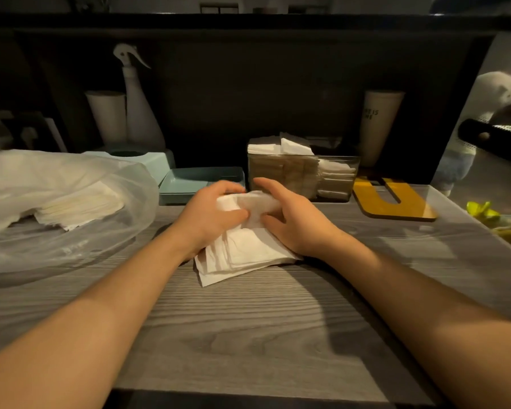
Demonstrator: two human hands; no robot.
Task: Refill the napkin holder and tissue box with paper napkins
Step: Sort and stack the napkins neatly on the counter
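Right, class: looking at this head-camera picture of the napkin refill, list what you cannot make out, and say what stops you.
Head view only:
- Napkins: the count, since the left hand and right hand cover the top of the pile.
- Bag: how many napkins are left, blurred by cloudy plastic.
- Holder: how full it is, dim behind tinted walls.
- Cup: its print, too small and dark.
- Tissue box: partly behind the bag.

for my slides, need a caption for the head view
Both hands grip a stack of paper napkins on the table before a clear napkin holder.
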